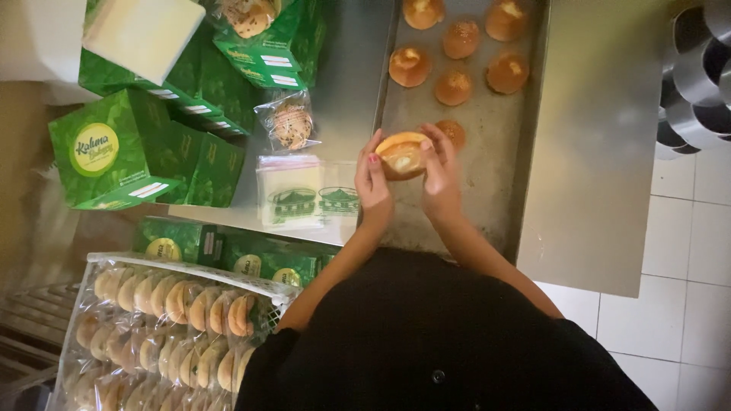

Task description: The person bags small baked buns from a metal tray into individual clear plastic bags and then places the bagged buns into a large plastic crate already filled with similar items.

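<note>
Bun (pixel 401 154) in hand is round and golden-brown, with a pale, creamy patch showing at its middle and a darker, glossy rim around it. It is held just above the near end of the metal baking tray (pixel 487 129), which serves as the landmark for everything else. The left hand (pixel 372 185) grips the bun's left edge, fingers curled around it. The right hand (pixel 439 179) closes on the bun's right edge, thumb and fingers pressed to the crust. Both hands are clasped on the same bun, neither one slack.

Farther up the tray lie six more buns (pixel 455 86), loosely spaced, some topped with a light spot and some with seeds, and one smaller brown bun (pixel 454 132) sits on the tray just behind the right hand's fingers. Left of the tray, touching the steel counter, is a stack of clear printed bags (pixel 293 190). Beyond that stack lies a bagged bun (pixel 289 122). Further left of the tray stand green cartons (pixel 126 148), crowded together. Nearer the person, well left of the tray, a white basket (pixel 164 262) holds rows of wrapped buns (pixel 171 320).
</note>
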